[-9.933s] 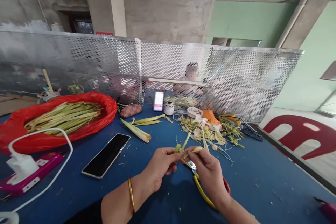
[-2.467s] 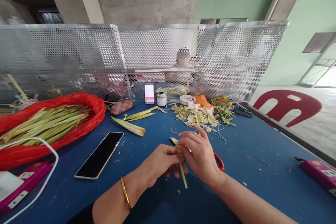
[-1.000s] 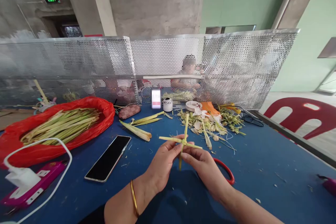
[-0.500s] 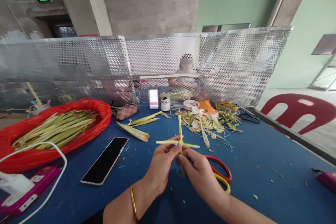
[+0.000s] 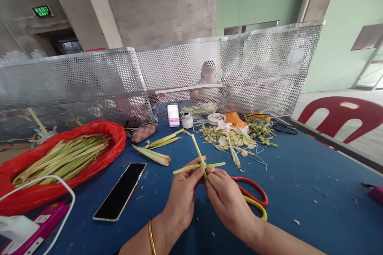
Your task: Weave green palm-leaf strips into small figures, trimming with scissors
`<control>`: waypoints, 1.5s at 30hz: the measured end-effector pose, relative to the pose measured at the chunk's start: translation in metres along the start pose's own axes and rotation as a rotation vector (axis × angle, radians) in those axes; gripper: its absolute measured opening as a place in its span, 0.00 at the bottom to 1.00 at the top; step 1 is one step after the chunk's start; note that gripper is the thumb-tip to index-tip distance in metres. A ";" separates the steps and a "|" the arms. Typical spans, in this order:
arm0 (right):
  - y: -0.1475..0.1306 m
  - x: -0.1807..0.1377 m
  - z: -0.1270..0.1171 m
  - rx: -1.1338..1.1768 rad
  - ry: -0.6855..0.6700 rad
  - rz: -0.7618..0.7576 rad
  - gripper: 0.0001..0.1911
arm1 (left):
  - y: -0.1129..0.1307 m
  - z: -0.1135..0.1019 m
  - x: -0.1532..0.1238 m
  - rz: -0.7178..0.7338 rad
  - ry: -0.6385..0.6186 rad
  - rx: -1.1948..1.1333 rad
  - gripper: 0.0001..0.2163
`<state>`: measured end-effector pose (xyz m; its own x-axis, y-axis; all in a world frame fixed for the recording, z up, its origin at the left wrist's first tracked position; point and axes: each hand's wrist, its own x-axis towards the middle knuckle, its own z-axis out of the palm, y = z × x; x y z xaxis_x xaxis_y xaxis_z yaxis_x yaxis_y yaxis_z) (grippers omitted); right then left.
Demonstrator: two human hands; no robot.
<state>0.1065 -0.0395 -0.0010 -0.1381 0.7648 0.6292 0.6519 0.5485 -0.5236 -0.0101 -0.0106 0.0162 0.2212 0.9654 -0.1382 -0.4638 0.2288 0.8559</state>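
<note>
Both hands meet over the blue table around a cross of folded pale-green leaf strips (image 5: 198, 147). My left hand (image 5: 186, 191) pinches the cross near its knotted centre, thumb on top. My right hand (image 5: 225, 191) closes its thumb and fingers on the lower strip just right of the centre. One strip end points up and away, one to the left, one to the right; the lower one is mostly covered by fingers. Beside and partly under my right hand lie scissors (image 5: 257, 190) with one red and one yellow handle loop; their blades are hidden.
At left stand a red plastic bag (image 5: 119, 137) of long leaves, a smartphone (image 5: 120, 192) and a purple power strip (image 5: 44, 227) with a white cable. Loose leaves (image 5: 152, 154) and a trimmings heap (image 5: 227, 139) lie ahead, before a perforated metal screen (image 5: 176, 63). A person sits behind it.
The cross has turned slightly, its upper strip now leaning left and its left arm dipping. My right fingers have shifted up closer to its centre. The whole view has tilted a little.
</note>
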 end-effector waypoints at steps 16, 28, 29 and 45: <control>0.004 -0.005 0.006 0.103 -0.064 0.089 0.13 | -0.001 -0.001 0.001 0.000 -0.046 0.027 0.17; 0.019 0.010 -0.018 0.263 0.129 0.277 0.07 | 0.022 -0.008 0.006 -0.109 -0.133 -0.065 0.11; 0.021 0.013 -0.020 0.345 0.110 0.313 0.08 | 0.023 -0.009 0.005 -0.126 -0.174 -0.046 0.11; 0.028 0.016 -0.024 -0.110 0.091 -0.301 0.12 | 0.019 -0.005 0.001 -0.344 -0.106 -0.104 0.06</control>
<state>0.1410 -0.0202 0.0079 -0.2733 0.5377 0.7976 0.6694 0.7018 -0.2437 -0.0230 -0.0048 0.0293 0.4646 0.8129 -0.3512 -0.4307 0.5540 0.7124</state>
